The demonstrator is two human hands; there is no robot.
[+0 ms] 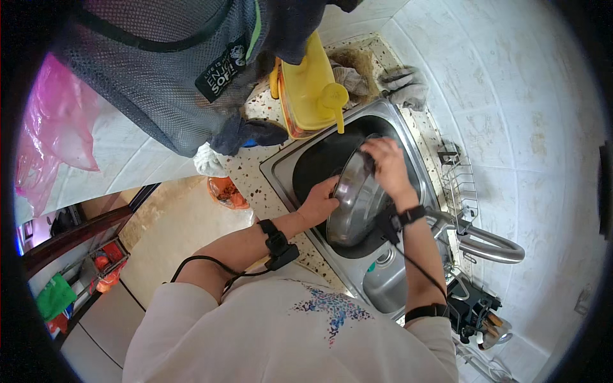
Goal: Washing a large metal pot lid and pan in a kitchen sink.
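A round, shiny metal lid or shallow pan (352,206) is tilted up over the larger basin of a steel sink (282,184). My left hand (318,203) grips its near left rim, with the thumb on the shiny face. Near the top of the same piece, my right hand (387,167) lies with bent fingers against its edge; whether the fingers grip it or only touch it cannot be told. Beneath it, a dark round wok or basin (316,163) fills the larger sink bowl.
A curved steel faucet (493,246) stands right of my right forearm, beside a wire rack (459,186). Beyond the sink sit a yellow container (306,91) and grey cloths (407,86). A mesh bag (167,76) hangs at upper left. The smaller basin (390,285) is close to my body.
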